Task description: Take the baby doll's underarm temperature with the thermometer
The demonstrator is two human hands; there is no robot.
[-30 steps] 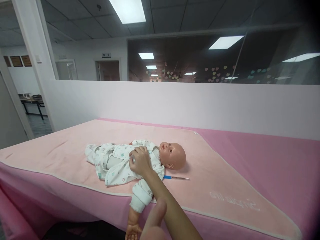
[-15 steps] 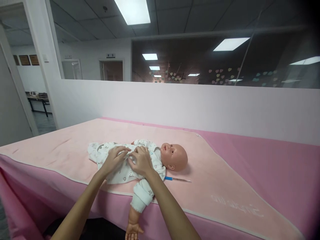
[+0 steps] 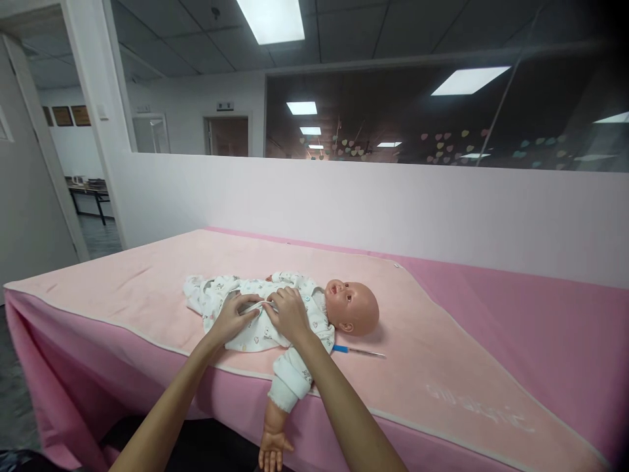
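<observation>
A baby doll point(image 3: 354, 307) lies on its back, head toward the right, dressed in a white printed baby gown point(image 3: 253, 342). Over its belly, my left hand point(image 3: 236, 320) pinches the front edge of the gown between thumb and fingers. Close beside it, my right hand point(image 3: 289, 313) is closed on the same edge, nearer the chest. A raised fold of cloth runs between my fingertips. One doll arm point(image 3: 275, 429) hangs over the near edge of the table, its sleeve bunched above the wrist.
A blue-handled thin tool point(image 3: 358, 352) lies beside the doll's shoulder. Beneath is a peach blanket point(image 3: 442, 367) over a pink cloth point(image 3: 521, 314) that drapes down the front. A white low wall point(image 3: 373, 206) with glass above stands behind; a doorway is at the left.
The view has shifted slightly, so everything sits a little further right. My left fingers have closed in on the gown's edge, and a fold of it now shows lifted between my hands.
</observation>
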